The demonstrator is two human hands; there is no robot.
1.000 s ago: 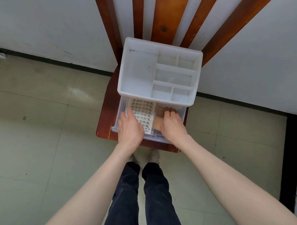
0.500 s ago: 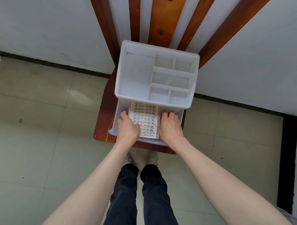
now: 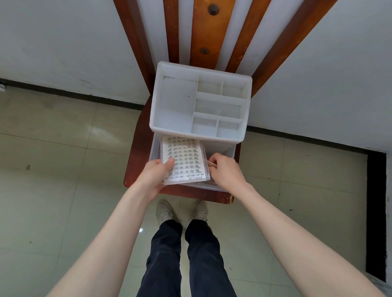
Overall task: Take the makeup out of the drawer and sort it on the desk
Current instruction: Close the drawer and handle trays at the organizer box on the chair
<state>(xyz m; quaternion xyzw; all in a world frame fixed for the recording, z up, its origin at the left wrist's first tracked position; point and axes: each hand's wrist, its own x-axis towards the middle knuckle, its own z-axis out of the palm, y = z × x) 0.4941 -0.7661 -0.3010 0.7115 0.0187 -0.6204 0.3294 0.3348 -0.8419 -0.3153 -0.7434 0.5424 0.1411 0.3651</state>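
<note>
Both hands are in the open drawer [image 3: 155, 149]: the left hand [image 3: 155, 174] pinches the lash tray [image 3: 184, 161], the right hand [image 3: 224, 169] is curled on something thin at its 3 o'clock edge — I cannot tell what. Tray's long axis runs 12 to 6, toward the person; the left hand carries it.

Single view, head-mounted, wide-angle. Looks steeply down and forward from standing height. Chair seat [image 3: 137, 163] with white organizer [image 3: 173, 100] sits mid-frame, at arm's reach. Both forearms enter from the bottom corners; legs and shoes directly below. Wall fills the top, floor tiles [image 3: 57, 153] the sides; edges bow outward.
</note>
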